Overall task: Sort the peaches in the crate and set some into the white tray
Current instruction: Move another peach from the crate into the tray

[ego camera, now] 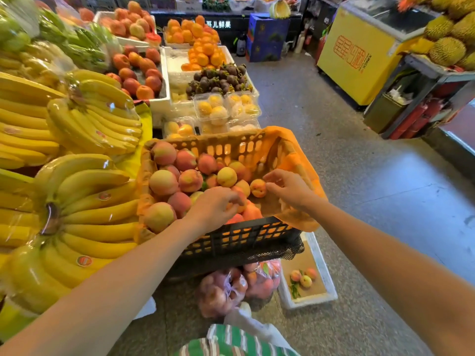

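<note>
I stand on a speckled grey stone floor (pixel 359 176) in a fruit shop, with heaps of glossy, plastic-wrapped yellow bananas (pixel 77 191) stacked at my left. Just beside them sits the black slotted plastic crate (pixel 246 237), lined with thin crinkled orange plastic (pixel 295 155); its long axis runs from me toward the far stalls, and its open top faces up. Round, fuzzy pink-and-yellow peaches (pixel 180 181) fill its left and middle, piled against one another, while the right corner shows bare liner. My left hand (pixel 213 206) rests palm down on the heap, fingers curled around a reddish peach near the front rim, though I cannot tell whether they truly grip it. My right hand (pixel 288 188) hovers over the liner, fingers loosely spread, fingertips touching a small orange-yellow peach (pixel 258 188). Below the crate lie clear bags of peaches (pixel 236 286), and to their right the white foam tray (pixel 323 273) on the floor holds three small peaches (pixel 303 277) with green leaves on its brown base.
</note>
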Tool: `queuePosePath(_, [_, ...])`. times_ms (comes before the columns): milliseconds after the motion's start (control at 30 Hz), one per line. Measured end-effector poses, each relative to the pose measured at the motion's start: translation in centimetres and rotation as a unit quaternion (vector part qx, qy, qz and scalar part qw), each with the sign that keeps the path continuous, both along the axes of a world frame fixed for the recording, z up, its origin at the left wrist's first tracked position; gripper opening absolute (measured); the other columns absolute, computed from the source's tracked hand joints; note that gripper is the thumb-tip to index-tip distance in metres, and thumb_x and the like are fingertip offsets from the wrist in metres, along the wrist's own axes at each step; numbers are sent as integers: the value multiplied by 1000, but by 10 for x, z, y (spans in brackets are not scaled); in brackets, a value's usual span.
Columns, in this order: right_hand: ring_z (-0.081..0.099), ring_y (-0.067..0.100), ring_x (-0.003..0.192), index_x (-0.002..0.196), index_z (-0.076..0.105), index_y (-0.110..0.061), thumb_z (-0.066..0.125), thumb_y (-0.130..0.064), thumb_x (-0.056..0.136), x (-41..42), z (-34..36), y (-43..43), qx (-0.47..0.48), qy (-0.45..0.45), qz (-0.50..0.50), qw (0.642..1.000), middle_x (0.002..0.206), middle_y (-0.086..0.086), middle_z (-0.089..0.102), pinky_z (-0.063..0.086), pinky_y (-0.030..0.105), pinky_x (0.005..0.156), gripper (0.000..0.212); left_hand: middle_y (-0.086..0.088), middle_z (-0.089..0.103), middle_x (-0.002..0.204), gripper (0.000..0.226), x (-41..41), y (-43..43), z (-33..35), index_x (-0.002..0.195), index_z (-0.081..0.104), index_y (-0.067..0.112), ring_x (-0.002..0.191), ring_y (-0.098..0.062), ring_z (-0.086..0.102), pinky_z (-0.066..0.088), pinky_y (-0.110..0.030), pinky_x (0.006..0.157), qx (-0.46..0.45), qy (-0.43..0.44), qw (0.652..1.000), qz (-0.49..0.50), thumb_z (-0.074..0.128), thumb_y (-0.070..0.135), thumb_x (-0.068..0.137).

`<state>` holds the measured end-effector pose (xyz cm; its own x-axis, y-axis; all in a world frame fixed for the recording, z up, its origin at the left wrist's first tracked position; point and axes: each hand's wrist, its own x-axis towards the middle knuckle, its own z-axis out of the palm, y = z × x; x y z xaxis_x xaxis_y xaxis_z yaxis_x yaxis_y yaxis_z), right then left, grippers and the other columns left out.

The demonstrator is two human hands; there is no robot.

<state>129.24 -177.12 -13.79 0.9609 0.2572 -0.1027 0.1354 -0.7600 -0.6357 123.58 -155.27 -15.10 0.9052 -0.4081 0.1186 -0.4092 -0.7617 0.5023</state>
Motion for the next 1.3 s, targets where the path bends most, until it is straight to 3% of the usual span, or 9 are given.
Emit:
queuePosePath(133, [59,17,109,122,60,-15,59,-21,93,28,-12,19,-32,31,8,999,119,4,63,47,26,85,30,1,66,110,23,23,29,-10,105,70,22,114,-23,53,39,-41,100,75,-60,987,128,59,27,86])
queuePosePath(300, [54,23,119,131,53,-13,58,-20,92,68,-39,27,-81,94,7,992,132,8,56,47,29,90,40,-2,39,150,51,49,43,-9,137,48,29,141,-27,25,19,-46,115,196,26,965,174,55,43,88])
queuePosePath(467, [46,31,128,143,37,-9,52,-26,95,102,-73,36,-156,181,13,971,144,16,44,42,36,99,53,-5,50,135,47,73,54,-17,131,52,27,117,-25,51,43,-42,91,211,51,959,181,56,41,86])
queuePosePath(600, [38,33,136,149,25,-8,52,-32,95,114,-95,40,-190,228,-14,955,151,16,35,38,38,107,66,-1,58,107,37,86,58,-14,120,59,25,99,-22,58,41,-34,73,196,87,965,150,55,40,87])
queuePosePath(867, [49,37,121,134,41,-5,65,-37,83,123,-110,45,-302,225,-56,925,133,20,49,47,39,96,65,6,56,91,39,118,82,-7,112,64,25,99,-20,58,49,-35,74,163,184,968,56,70,44,78])
queuePosePath(967, [51,36,121,139,33,-2,68,-31,81,122,-109,47,-280,243,-80,925,132,19,51,48,35,88,73,7,57,91,47,127,88,-8,113,64,23,95,-18,58,46,-31,74,136,219,966,24,76,46,73])
queuePosePath(1100, [57,33,109,128,49,0,59,-44,88,124,-97,45,-242,260,-109,928,128,18,55,48,33,73,60,7,53,95,54,136,94,-7,116,63,23,91,-14,51,42,-28,77,125,248,960,-21,80,45,70])
queuePosePath(1200, [56,28,97,130,49,-4,46,-50,94,127,-72,44,-25,347,-171,922,126,15,52,49,29,59,59,8,49,93,57,141,98,-8,118,62,24,91,-13,49,40,-26,77,123,273,953,-52,82,44,69])
queuePosePath(1300, [62,30,105,131,47,-14,49,-55,90,125,-43,42,131,472,-143,860,127,18,57,53,32,83,58,9,53,101,57,142,100,-9,119,60,26,98,-14,54,45,-28,80,124,287,947,-68,81,45,69])
